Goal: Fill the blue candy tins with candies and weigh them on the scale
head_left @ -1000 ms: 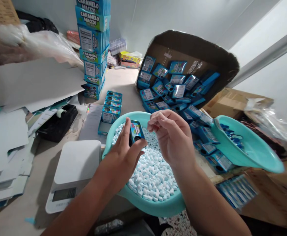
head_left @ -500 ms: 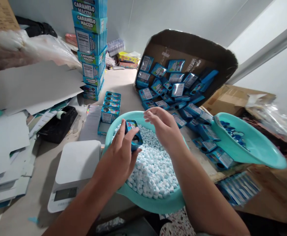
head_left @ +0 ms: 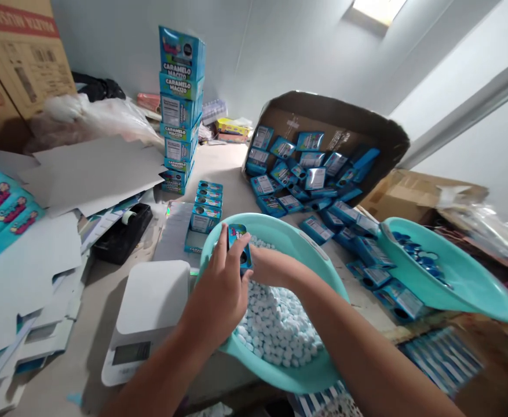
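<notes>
My left hand (head_left: 221, 284) is closed around a small blue candy box (head_left: 238, 234), held over the left side of a turquoise basin (head_left: 280, 379). Small pale blue-white candies (head_left: 280, 330) fill much of the basin. My right hand (head_left: 262, 263) is down in the basin just behind the box; its fingers are hidden by the box and my left hand. Left of the basin, a short row of similar boxes (head_left: 205, 219) stands in a blue tray (head_left: 194, 241). A white digital scale (head_left: 153, 295) sits nearer to me.
A tall stack of blue boxes (head_left: 179, 116) stands at the back. A tipped cardboard carton (head_left: 323, 107) spills boxes (head_left: 317, 230) rightward. Another turquoise basin (head_left: 475, 289) holds small blue pieces. White card sheets (head_left: 101, 174) and a black tape dispenser (head_left: 125, 234) lie left.
My right hand has gone from above the basin's far rim down into it, behind the box. My left hand still holds the box. The view has tilted up a little.
</notes>
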Demonstrator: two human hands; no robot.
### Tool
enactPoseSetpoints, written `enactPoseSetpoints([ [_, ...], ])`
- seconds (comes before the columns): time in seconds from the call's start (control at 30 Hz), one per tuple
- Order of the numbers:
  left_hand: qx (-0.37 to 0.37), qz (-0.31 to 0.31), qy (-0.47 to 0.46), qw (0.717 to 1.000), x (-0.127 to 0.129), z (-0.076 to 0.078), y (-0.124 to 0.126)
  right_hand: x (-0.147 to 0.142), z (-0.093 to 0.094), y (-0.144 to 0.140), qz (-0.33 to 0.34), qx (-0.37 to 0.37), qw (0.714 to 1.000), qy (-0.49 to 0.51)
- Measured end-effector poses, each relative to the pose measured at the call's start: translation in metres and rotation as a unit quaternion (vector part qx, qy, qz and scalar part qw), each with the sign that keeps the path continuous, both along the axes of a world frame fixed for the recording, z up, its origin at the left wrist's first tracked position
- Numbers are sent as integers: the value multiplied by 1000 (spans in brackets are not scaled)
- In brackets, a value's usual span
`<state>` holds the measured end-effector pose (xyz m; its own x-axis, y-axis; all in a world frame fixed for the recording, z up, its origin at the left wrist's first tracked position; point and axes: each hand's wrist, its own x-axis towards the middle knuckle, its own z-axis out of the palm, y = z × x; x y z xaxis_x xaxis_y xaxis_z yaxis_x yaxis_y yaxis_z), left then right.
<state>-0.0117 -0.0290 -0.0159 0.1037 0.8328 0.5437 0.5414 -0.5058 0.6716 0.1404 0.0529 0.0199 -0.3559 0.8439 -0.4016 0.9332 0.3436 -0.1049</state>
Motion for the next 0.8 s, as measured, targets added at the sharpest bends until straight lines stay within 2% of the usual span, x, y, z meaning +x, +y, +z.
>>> enactPoseSetpoints([
  [0.17, 19, 5, 8, 1000, 2, -2, 0, -5, 4, -4, -5, 35, 999, 17],
  [0.37, 29, 9, 24, 999, 3, -5, -1, -2, 24, -11, -38, 102, 988, 108],
  [0.53, 21, 14, 29, 999, 2, -5, -1, 7, 36, -12, -128, 190, 938, 259],
  [0.7, 16, 0, 43, 999, 0, -4, -1, 6, 31, -12, -153, 179, 897, 374],
  [0.8, 14, -8, 47, 999, -1, -4, -1, 3, 30, -14, -164, 186, 857, 451],
])
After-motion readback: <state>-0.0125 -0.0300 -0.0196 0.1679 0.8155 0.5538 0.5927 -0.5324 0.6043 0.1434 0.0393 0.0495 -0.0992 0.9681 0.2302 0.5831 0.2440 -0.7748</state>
